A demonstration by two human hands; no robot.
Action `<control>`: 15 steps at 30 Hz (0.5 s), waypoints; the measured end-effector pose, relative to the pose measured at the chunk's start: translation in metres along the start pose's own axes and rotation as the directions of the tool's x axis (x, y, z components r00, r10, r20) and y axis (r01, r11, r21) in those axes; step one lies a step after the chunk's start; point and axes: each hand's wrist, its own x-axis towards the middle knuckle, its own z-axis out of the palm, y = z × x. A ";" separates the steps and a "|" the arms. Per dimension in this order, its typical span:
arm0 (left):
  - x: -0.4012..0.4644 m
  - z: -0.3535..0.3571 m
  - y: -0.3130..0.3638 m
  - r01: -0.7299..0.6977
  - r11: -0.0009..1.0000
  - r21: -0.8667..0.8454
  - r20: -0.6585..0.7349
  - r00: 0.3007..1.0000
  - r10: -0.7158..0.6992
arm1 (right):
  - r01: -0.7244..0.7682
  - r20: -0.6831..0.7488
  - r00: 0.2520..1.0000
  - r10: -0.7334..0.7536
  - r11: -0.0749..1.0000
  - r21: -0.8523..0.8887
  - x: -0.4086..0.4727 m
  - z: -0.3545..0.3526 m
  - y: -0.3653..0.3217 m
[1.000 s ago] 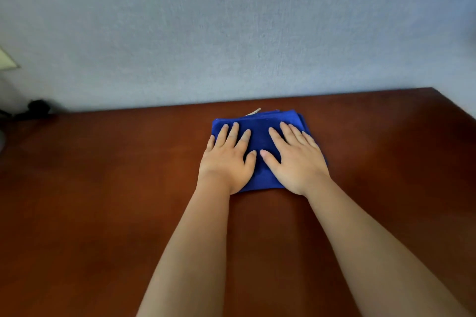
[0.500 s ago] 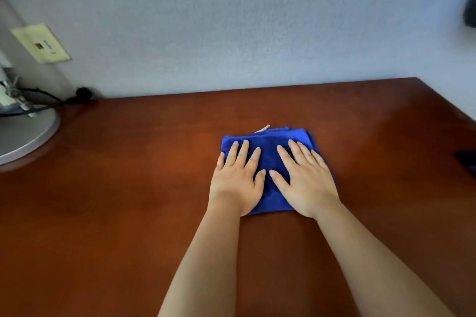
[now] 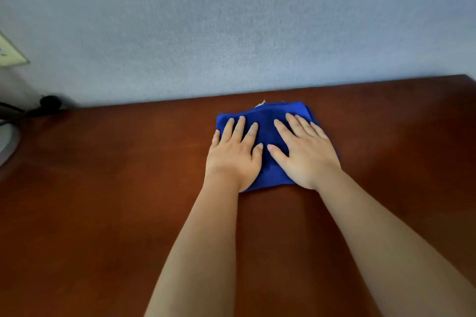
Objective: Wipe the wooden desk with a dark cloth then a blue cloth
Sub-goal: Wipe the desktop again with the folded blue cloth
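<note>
A folded blue cloth (image 3: pixel 268 121) lies flat on the reddish-brown wooden desk (image 3: pixel 103 188), close to the back wall. My left hand (image 3: pixel 233 156) presses on its left half with straight fingers. My right hand (image 3: pixel 306 154) presses on its right half the same way, fingers spread and pointing toward the wall. A small white tag sticks out at the cloth's far edge. No dark cloth is in view.
A pale blue wall (image 3: pixel 231 20) rises right behind the desk. At the far left are a black cable with plug (image 3: pixel 49 101), a wall plate (image 3: pixel 10 54) and the edge of a grey round base (image 3: pixel 6 144). The desk's right edge runs at upper right.
Both hands have slid the blue cloth away from me toward the wall, after drawing it back half a second ago. The camera view tilted down again.
</note>
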 end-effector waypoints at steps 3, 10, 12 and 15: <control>0.025 -0.004 -0.004 0.014 1.000 -0.001 -0.002 1.000 -0.014 | 0.012 0.005 1.000 -0.012 1.000 -0.007 0.027 -0.002 0.005; 0.044 -0.005 -0.008 0.029 1.000 0.000 -0.003 1.000 -0.029 | 0.024 0.017 1.000 -0.023 1.000 -0.020 0.050 -0.003 0.009; 0.036 -0.004 -0.006 0.032 0.999 -0.001 -0.003 0.999 -0.032 | 0.022 0.024 0.999 -0.022 1.000 -0.019 0.044 -0.003 0.008; 0.016 -0.004 -0.003 0.032 1.000 -0.001 -0.003 0.999 -0.032 | 0.019 0.028 0.999 -0.019 1.000 -0.008 0.023 -0.003 0.004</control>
